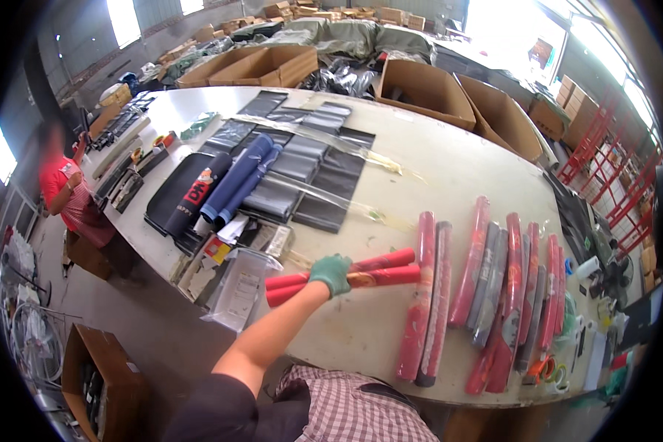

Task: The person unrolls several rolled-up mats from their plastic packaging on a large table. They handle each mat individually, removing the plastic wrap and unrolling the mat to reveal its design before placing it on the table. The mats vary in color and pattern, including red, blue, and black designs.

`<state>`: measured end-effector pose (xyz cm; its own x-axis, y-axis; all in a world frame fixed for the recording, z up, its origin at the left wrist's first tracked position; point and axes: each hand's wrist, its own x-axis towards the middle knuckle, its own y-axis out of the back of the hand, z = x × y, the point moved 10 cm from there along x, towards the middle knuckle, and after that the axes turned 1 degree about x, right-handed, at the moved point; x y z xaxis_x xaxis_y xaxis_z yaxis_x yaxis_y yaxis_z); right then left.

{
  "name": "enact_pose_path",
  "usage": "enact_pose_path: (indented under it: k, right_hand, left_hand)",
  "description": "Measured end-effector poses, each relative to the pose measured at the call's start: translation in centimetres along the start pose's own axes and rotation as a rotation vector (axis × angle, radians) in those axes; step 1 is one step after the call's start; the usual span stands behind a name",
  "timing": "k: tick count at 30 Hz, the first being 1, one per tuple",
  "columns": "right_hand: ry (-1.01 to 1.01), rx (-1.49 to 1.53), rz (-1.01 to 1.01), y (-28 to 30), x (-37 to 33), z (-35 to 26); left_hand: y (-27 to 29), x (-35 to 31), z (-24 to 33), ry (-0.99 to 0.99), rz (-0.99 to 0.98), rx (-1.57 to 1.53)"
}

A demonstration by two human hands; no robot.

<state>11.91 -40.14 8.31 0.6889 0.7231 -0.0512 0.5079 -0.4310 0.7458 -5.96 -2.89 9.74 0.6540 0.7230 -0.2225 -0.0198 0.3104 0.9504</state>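
My left hand, in a green glove, is closed around two red rolled mats. They lie crosswise over the near part of the table, crossing each other slightly. My right hand is out of sight. Right of the held pair lie a thick red roll and a thinner red-and-grey roll, side by side. Farther right, several more red and grey rolls in clear wrap lie close together. A clear plastic bin stands at the table's near left edge, beside the left ends of the held rolls.
Blue rolls, a black printed roll and stacked dark plastic bags lie on the white table. Tape rolls sit at the right. Open cartons line the far side. Another person stands at the left.
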Motion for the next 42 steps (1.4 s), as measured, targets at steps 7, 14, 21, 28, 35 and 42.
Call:
enact_pose_path:
  k: [7, 14, 21, 28, 35, 42]
  right_hand:
    - [-0.172, -0.051, -0.484, -6.0, -1.0, 2.4]
    - [-0.353, -0.031, -0.754, -7.0, -6.2, 9.0]
    - [-0.319, -0.008, -0.361, 1.6, -0.6, -0.5]
    - [0.443, -0.235, 0.048, -4.0, 9.2, -7.2]
    - [0.176, 0.553, -0.17, -4.7, 11.8, -7.4]
    - [0.19, -0.36, 0.367, 1.4, 11.9, -1.5]
  left_hand:
    - [18.8, -5.9, -8.0, -0.101, 0.734, -0.204]
    - [30.5, -4.7, -25.5, 0.544, 0.803, 0.235]
    - [14.8, 3.3, -19.4, -0.079, 0.608, -0.185]
    - [-10.7, 0.2, 8.2, -0.175, -0.372, -0.994]
    - [-8.9, -1.7, 9.7, -0.187, 0.236, -0.613]
    - [-9.3, -4.6, 13.4, -0.184, 0.104, -0.474]
